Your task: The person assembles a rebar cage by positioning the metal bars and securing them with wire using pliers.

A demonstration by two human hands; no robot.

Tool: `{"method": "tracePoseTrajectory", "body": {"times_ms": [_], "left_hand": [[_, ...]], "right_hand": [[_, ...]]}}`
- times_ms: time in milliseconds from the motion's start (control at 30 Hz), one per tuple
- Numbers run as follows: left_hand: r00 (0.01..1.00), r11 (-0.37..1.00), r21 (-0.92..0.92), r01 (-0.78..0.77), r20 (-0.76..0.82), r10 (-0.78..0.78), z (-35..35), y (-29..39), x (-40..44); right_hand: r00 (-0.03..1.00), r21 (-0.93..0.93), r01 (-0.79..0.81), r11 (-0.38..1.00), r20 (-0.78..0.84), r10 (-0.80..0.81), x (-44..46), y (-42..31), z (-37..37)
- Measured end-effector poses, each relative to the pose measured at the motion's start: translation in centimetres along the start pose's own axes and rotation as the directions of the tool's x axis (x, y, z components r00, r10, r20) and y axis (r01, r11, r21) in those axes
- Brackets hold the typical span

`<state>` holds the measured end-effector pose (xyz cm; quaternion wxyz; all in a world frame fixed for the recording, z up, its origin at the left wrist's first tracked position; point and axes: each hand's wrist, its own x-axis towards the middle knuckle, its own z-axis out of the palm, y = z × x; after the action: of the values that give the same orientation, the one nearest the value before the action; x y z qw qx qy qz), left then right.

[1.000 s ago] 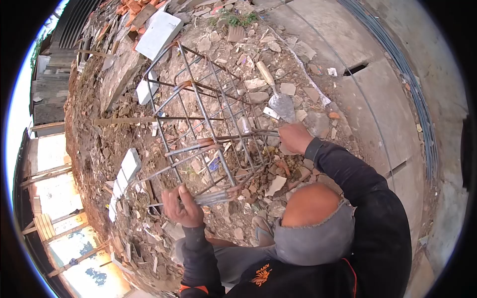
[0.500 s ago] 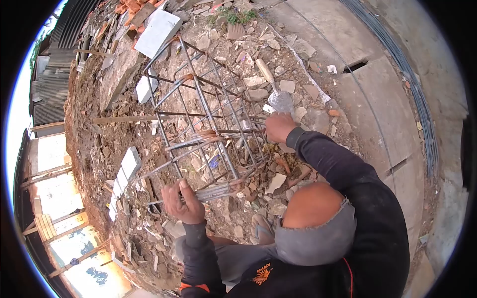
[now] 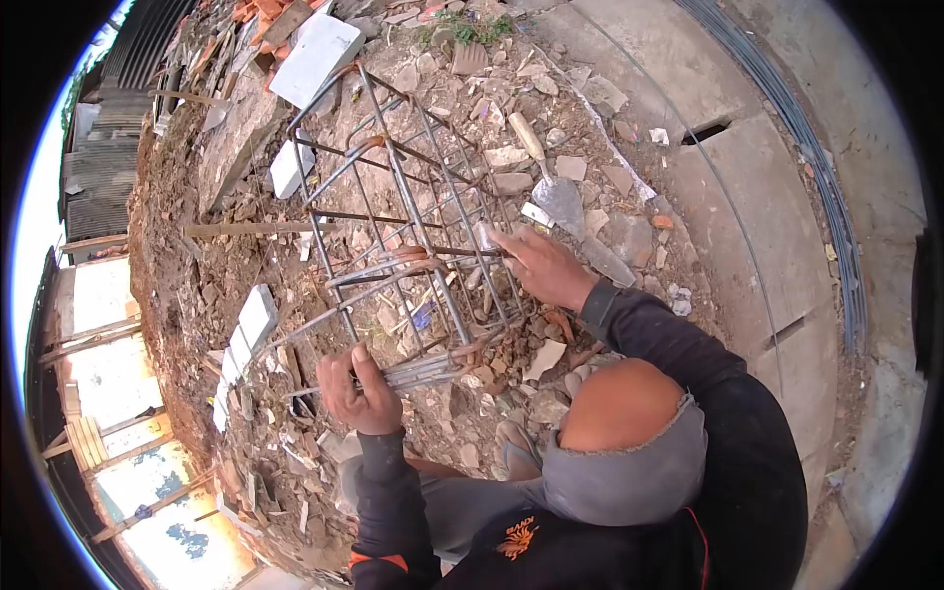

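Observation:
A cage of steel rebar (image 3: 401, 182) with square rings lies tilted on the rubble. At its lower left corner my left hand (image 3: 360, 391) has its fingers curled round the ends of the thin bars, thumb raised. My right hand (image 3: 547, 267) is at the cage's right side, index finger stretched along a horizontal bar and the other fingers bent at the bar; the contact under them is partly hidden. Just above that hand, a trowel (image 3: 559, 202) with a wooden handle lies on the broken stones.
White slabs (image 3: 317, 61) and a wooden stick (image 3: 258, 228) lie left of the cage. Long steel bars (image 3: 824, 197) run along the concrete slabs (image 3: 728, 261) at right. A head in a grey cap (image 3: 629, 462) fills the lower middle. Bricks (image 3: 265, 22) are piled at the top.
My right hand has moved left along the cage's bar, away from the bar ends, and its index finger has stretched out. My left hand has stayed nearly still.

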<state>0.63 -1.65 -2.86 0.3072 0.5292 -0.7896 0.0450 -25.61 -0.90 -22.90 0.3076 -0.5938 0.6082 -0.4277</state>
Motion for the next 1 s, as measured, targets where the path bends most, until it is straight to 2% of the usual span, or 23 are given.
{"method": "tracePoseTrajectory", "body": {"times_ms": [67,100,167,233,300,333,367,433,467,533,567,600,633,667,700,733,800,833,900,933,967,1000], "left_hand": [[1.000,1.000,0.011,0.023,0.020,-0.024,-0.2,-0.1,-0.1],[1.000,1.000,0.017,0.019,0.016,-0.019,-0.2,-0.1,0.1],[0.999,0.999,0.028,-0.029,0.037,0.028,-0.3,0.0,0.2],[0.999,1.000,0.016,0.012,0.044,-0.012,-0.5,0.4,0.2],[0.999,1.000,-0.012,0.006,0.035,-0.006,-0.5,0.5,0.3],[0.999,1.000,-0.006,-0.023,0.023,0.023,-0.4,0.1,0.3],[1.000,1.000,0.000,-0.018,0.010,0.018,-0.3,-0.1,0.2],[0.999,1.000,-0.007,0.021,0.033,-0.020,-0.4,-0.2,0.2],[1.000,1.000,-0.007,-0.015,0.010,0.015,-0.3,-0.2,0.4],[1.000,0.998,-0.055,-0.027,-0.016,0.026,-0.5,-0.3,0.6],[0.998,0.996,-0.078,-0.048,-0.047,0.044,-0.3,-0.6,0.7],[0.998,0.997,-0.062,-0.039,-0.047,0.036,-0.4,-0.7,0.8],[0.998,0.997,-0.070,-0.045,-0.042,0.042,-0.5,-1.1,0.7],[0.999,0.998,-0.056,-0.036,-0.029,0.034,-0.9,-0.6,0.7],[0.998,0.999,-0.033,-0.031,-0.058,0.029,-0.8,-0.4,0.8],[0.996,0.997,-0.062,-0.053,-0.080,0.048,-0.5,-0.4,1.2],[0.994,0.994,-0.086,-0.065,-0.097,0.056,-0.2,-0.3,1.1],[0.995,0.995,-0.083,-0.062,-0.088,0.055,-0.2,-0.5,0.9],[0.994,0.994,-0.083,-0.071,-0.087,0.064,-0.3,-0.7,1.0],[0.995,0.994,-0.086,-0.068,-0.085,0.061,-0.4,-0.8,1.0],[0.996,0.994,-0.089,-0.057,-0.080,0.050,-0.7,-0.8,0.8],[0.995,0.995,-0.083,-0.052,-0.091,0.044,-0.9,-0.9,0.6]], "right_hand": [[0.950,-0.187,0.244,0.952,0.242,-0.196,2.9,1.0,0.2],[0.950,-0.183,0.248,0.951,0.238,-0.202,4.0,1.2,0.0],[0.837,-0.245,0.451,0.858,0.448,-0.313,5.9,1.3,-0.7],[0.827,-0.226,0.453,0.862,0.468,-0.312,7.3,1.3,-1.1],[0.772,-0.235,0.380,0.895,0.614,-0.167,9.2,1.6,-1.8],[0.769,-0.057,0.379,0.923,0.574,-0.281,10.0,1.2,-3.4],[0.763,-0.055,0.393,0.918,0.577,-0.292,10.0,1.5,-3.6],[0.864,-0.065,0.310,0.948,0.435,-0.253,9.7,1.4,-3.7],[0.885,0.085,0.097,0.992,0.449,-0.125,9.2,0.6,-4.2],[0.856,0.344,-0.289,0.894,0.510,0.081,7.4,-2.7,-6.2],[0.884,0.439,-0.247,0.864,0.467,0.016,6.2,-2.8,-6.3],[0.875,0.524,-0.344,0.779,0.480,0.063,4.5,-1.8,-5.3],[0.834,0.486,-0.414,0.770,0.542,0.107,2.9,-2.2,-5.2],[0.868,0.554,-0.439,0.708,0.464,0.175,0.9,-2.0,-3.8],[0.891,0.621,-0.445,0.645,0.375,0.254,0.4,-1.5,-2.5],[0.899,0.623,-0.423,0.657,0.376,0.222,1.4,-1.4,-1.4],[0.912,0.685,-0.405,0.605,0.255,0.323,2.0,-1.0,0.1],[0.912,0.685,-0.406,0.605,0.263,0.314,2.6,-0.8,0.4],[0.966,0.504,-0.260,0.823,0.144,0.217,5.8,0.6,-0.1],[0.951,0.705,-0.206,0.678,-0.018,0.308,7.6,1.3,-1.3],[0.894,0.857,-0.106,0.505,-0.141,0.426,8.8,2.2,-3.1],[0.881,0.775,-0.122,0.619,-0.203,0.427,9.1,3.7,-4.9]]}}
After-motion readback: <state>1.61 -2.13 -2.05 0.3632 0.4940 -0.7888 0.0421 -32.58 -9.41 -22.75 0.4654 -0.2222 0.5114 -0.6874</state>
